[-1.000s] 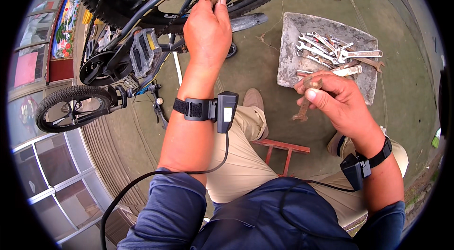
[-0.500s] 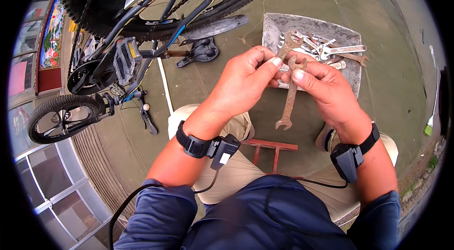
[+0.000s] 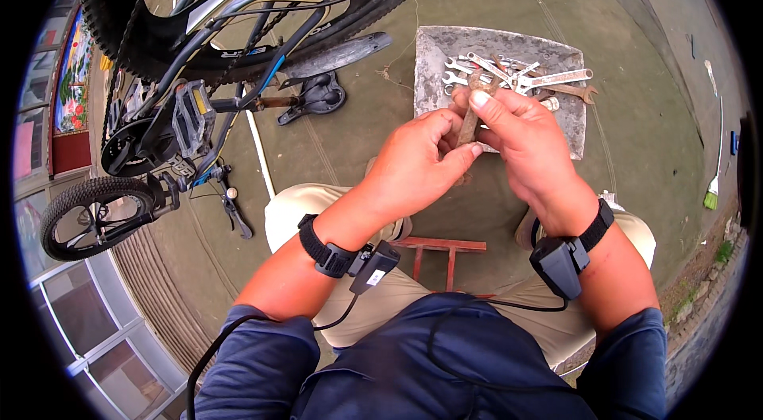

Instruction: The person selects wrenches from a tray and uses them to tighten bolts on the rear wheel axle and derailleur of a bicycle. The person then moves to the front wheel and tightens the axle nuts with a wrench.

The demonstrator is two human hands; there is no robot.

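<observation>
Gripping a rust-brown metal wrench between both hands in the head view, the left hand is pinching its lower part while the right hand is pressing a thumb near its upper end (I cannot tell if another is lying beneath). It is showing before a stained grey tray holding silver wrenches, a black bicycle standing leftward.

Held wrench: rusty metal, rough, matt. Heaped wrenches: mostly glossy metal. Tray: matt, scuffed, rough. Bike tyre: matt knobbly rubber. Saddle: smooth, slight sheen. Trousers: matt cloth.
</observation>
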